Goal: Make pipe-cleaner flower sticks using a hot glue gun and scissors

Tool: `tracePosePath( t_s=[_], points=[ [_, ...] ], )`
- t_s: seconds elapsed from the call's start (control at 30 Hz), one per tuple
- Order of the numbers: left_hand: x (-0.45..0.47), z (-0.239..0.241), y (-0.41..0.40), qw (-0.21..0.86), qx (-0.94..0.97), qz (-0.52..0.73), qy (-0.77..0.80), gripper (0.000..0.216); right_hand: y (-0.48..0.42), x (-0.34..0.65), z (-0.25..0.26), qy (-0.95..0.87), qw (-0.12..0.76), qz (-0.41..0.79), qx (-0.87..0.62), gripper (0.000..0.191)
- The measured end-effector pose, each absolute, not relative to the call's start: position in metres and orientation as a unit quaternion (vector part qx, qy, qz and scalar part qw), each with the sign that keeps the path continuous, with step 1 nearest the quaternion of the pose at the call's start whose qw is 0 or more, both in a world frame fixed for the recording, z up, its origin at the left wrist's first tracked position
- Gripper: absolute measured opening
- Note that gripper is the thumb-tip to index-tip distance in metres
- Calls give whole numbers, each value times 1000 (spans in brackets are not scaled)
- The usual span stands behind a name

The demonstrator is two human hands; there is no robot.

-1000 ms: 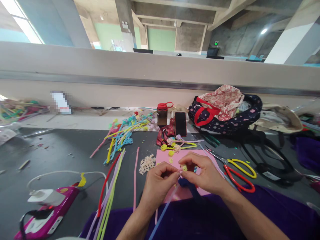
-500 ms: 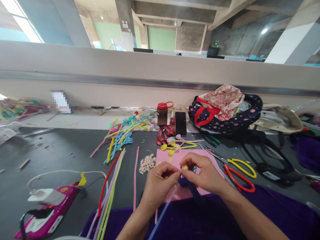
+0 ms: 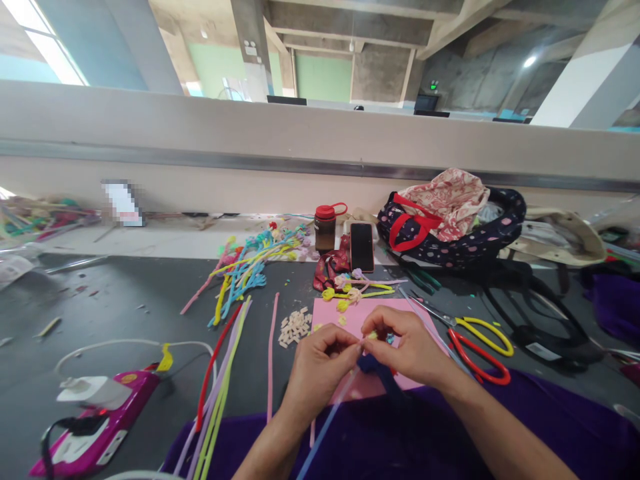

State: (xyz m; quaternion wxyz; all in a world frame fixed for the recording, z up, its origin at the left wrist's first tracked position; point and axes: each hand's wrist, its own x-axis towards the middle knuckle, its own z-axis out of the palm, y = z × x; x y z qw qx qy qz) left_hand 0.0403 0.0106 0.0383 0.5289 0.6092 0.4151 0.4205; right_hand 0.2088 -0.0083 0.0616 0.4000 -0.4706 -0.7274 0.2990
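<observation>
My left hand (image 3: 325, 353) and my right hand (image 3: 405, 340) meet fingertip to fingertip above a pink sheet (image 3: 330, 310). Both are closed in a pinch. A small yellow fuzzy piece (image 3: 373, 336) shows at my right fingertips. From under my left fingertips a light blue pipe cleaner (image 3: 325, 427) slants down toward my lap; its upper end is hidden by the fingers. Small blue bits (image 3: 390, 338) lie behind my right fingers. Just beyond the sheet rest yellow and pink pipe-cleaner flowers (image 3: 357, 292).
Scissors (image 3: 480, 350) with red and yellow handles lie right of the sheet. Pale short pieces (image 3: 295, 327) form a pile at left, near loose pipe cleaners (image 3: 225, 387) and a magenta power strip (image 3: 100, 427). Behind stand a bottle (image 3: 325, 230), a phone (image 3: 361, 247) and a bag (image 3: 450, 220).
</observation>
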Motion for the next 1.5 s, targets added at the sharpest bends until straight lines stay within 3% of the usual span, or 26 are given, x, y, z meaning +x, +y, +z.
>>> tracePosePath(
  t_s=[0.1, 0.2, 0.43, 0.7, 0.93, 1.07, 1.23, 1.5],
  points=[
    [40, 38, 11, 523, 618, 413, 416, 12, -8, 209, 61, -727, 393, 306, -473, 5],
    [40, 38, 11, 515, 626, 410, 418, 8, -7, 210, 60, -725, 388, 318, -472, 15],
    [40, 39, 13, 576, 578, 414, 403, 12, -6, 216, 61, -736, 359, 335, -465, 62],
    [21, 49, 22, 752, 367, 394, 381, 22, -3, 215, 60, -700, 401, 328, -492, 32],
    [20, 44, 21, 786, 344, 374, 352, 25, -5, 203, 52, -684, 384, 390, -483, 19],
    [23, 41, 20, 800, 354, 356, 328, 21, -6, 205, 54, -679, 443, 341, -475, 12],
    [25, 37, 18, 779, 409, 345, 328, 17, -11, 211, 63, -725, 517, 192, -413, 23],
    [27, 37, 17, 766, 436, 332, 336, 18, -18, 210, 69, -779, 497, 153, -349, 33]
  ],
)
